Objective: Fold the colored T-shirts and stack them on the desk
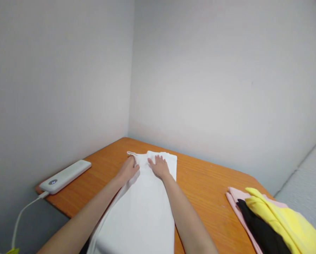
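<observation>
white top (138, 215) — left fingers (130, 163) curled on edge, right fingers (156, 162) spread flat on it

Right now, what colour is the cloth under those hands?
White with no pattern that I can see: the cloth shows best in the head view.

White sleeveless garment (136, 218) lies lengthwise on orange wood-grain worktop (202, 190). Left grip (128, 169) curls over cloth near shoulder strap; right grip (159, 167) rests flat on fabric, fingers spread. White power bank (65, 176) with cable (23, 215) at left; folded pink, black, yellow clothes (276, 218) at right.
</observation>
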The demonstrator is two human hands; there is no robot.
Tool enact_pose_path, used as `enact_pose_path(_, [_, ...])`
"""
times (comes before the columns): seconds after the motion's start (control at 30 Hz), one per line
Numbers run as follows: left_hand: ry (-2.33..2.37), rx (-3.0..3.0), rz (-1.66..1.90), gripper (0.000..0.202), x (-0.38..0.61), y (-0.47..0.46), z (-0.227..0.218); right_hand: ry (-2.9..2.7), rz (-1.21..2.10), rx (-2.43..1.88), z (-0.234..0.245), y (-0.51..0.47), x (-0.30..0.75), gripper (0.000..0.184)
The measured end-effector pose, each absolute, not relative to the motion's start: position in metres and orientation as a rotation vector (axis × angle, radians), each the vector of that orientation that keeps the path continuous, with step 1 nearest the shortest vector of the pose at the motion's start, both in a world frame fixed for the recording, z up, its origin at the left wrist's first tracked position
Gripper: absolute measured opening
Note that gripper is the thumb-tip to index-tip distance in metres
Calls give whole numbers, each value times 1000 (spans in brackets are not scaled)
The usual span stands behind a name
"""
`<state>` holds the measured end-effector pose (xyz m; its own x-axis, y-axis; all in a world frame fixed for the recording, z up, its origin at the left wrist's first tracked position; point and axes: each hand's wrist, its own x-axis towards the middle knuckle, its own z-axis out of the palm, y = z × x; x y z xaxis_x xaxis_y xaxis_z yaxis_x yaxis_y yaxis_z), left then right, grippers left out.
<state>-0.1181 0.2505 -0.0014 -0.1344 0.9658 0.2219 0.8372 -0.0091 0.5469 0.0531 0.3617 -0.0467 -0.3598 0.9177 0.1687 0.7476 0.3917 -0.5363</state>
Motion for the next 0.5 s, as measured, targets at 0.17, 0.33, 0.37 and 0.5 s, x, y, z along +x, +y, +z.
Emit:
enact_pose_path(0.17, [1604, 2428, 639, 48, -113, 236, -2, -1934, 703, -1321, -46, 375, 62, 70])
enact_pose_path(0.33, [1630, 2530, 552, 58, -116, 233, -11, -1738, 805, -1269, -46, 385, 67, 60])
enact_pose_path(0.37, [1676, 2524, 556, 56, -117, 234, -11, -1718, 815, -1258, -46, 386, 68, 57])
enact_pose_path(0.5, [1838, 2483, 563, 35, -122, 235, -10, -1684, 812, -1261, -51, 387, 68, 58])
